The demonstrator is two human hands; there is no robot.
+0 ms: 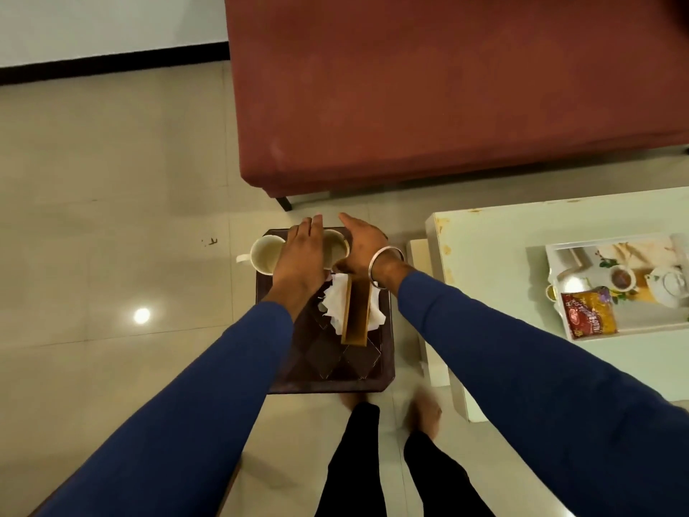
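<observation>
The left hand (298,257) is held flat, fingers straight and pressed together, over two ceramic cups. The right hand (363,248) is extended against the right cup (335,246); whether its thumb pinches the rim cannot be told. The left cup (265,255) sits at the brown tray's (328,367) 11 o'clock corner, overhanging the edge. Both are judged light, rigid, smooth and fragile, best taken by the body or handle. A napkin holder (356,317) stands at 6 o'clock. A white table (503,255) crowds 3 o'clock; open floor (112,218) lies at 9.
</observation>
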